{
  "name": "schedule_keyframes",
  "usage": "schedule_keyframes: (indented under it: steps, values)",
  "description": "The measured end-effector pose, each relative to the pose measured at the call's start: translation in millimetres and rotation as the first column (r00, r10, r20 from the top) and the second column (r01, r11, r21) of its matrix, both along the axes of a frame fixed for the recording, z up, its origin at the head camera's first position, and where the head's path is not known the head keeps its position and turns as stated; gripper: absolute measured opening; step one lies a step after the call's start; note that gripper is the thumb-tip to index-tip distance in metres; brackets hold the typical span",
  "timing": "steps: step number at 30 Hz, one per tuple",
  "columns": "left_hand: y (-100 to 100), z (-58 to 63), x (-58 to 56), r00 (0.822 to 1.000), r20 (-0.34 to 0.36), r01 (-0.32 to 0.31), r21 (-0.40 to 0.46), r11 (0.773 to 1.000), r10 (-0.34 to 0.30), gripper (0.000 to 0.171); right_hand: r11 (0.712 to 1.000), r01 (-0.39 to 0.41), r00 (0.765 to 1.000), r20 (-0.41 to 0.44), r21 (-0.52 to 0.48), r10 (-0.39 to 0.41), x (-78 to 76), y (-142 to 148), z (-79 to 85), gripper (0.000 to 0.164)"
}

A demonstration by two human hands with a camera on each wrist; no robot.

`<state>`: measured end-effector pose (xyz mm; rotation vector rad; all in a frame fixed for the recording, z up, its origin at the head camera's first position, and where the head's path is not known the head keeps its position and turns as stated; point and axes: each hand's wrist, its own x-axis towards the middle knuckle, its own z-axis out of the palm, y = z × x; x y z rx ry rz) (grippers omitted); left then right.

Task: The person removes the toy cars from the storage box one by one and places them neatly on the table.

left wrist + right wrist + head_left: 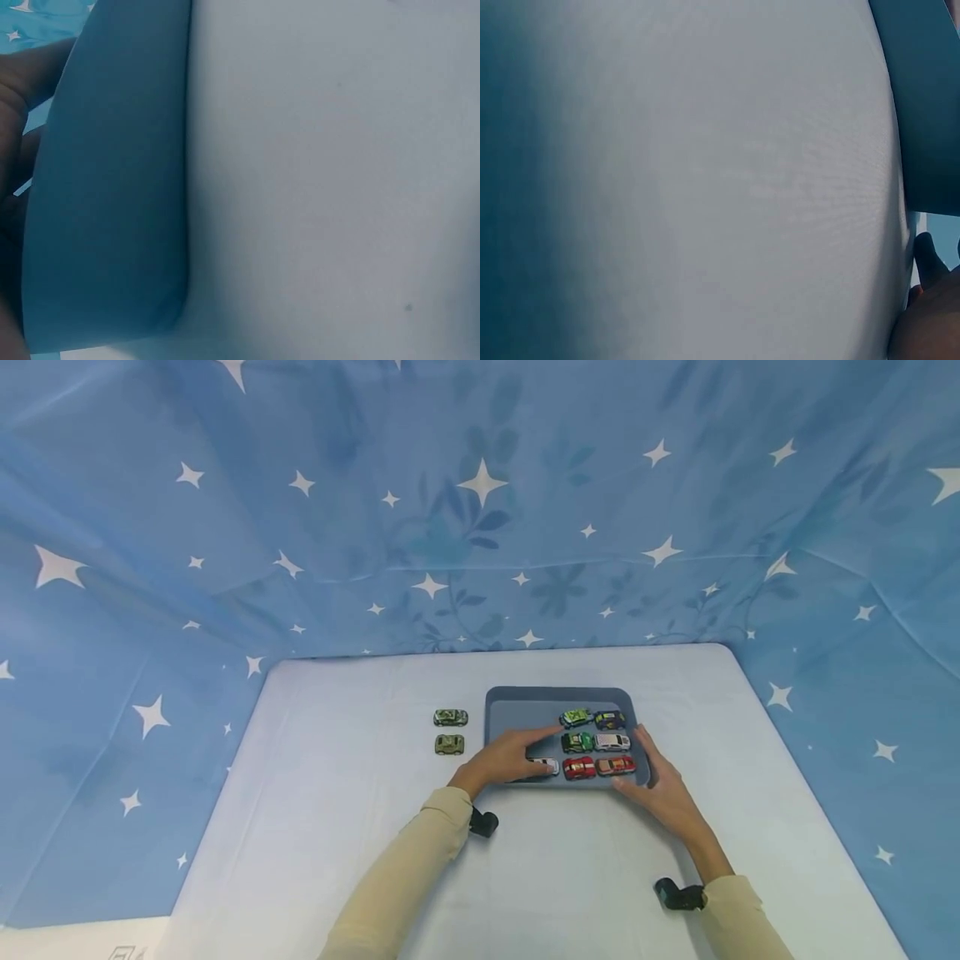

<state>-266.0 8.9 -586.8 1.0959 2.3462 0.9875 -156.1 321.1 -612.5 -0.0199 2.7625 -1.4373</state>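
In the head view my left hand [504, 758] reaches over the left part of a grey-blue tray [517, 710]. Its index finger is stretched toward the cars, and the thumb overlaps a white toy car [553, 766] near the front wall. The palm hides part of that car. My right hand [663, 789] spreads around the tray's front right corner, fingertips at the right rim and thumb by the front edge. Beside the white car stand a red toy car [579, 767] and an orange-red toy car [617, 766]. The left wrist view has the tray's outer wall [112, 187] before the fingers.
Behind the red pair are a green-black car [577, 742], a white-silver car [612, 742], a lime car [575, 717] and a dark blue car [610, 720]. Two camouflage cars [450, 717] [449, 744] stand on the white table left of the tray. A starry blue cloth [480, 543] hangs behind.
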Motion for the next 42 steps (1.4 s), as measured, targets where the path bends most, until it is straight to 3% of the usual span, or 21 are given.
schedule_keyframes:
  steps: [11, 22, 35, 42]
  values:
    - [-0.1, 0.2, 1.5, 0.995, -0.088, 0.042, -0.054, 0.998, -0.046, 0.037, 1.000, 0.003, 1.000, -0.002, -0.009, -0.003, -0.1, -1.2, 2.0, 0.105]
    - [-3.8, 1.3, 3.9, 0.986, -0.150, 0.064, -0.083, 0.994, -0.076, 0.036, 1.000, 0.004, 1.000, 0.005, -0.006, -0.004, -1.2, -3.3, 4.4, 0.106]
    - [-0.8, 4.0, 7.6, 0.993, -0.115, 0.013, -0.076, 0.997, -0.022, 0.031, 1.000, 0.014, 1.000, -0.001, -0.011, -0.014, 0.1, -2.0, 5.0, 0.106]
    - [-2.3, 3.5, 7.2, 0.995, -0.097, 0.015, -0.016, 1.000, -0.017, 0.030, 1.000, 0.011, 1.000, 0.010, -0.013, -0.010, 1.2, -2.2, 6.2, 0.107]
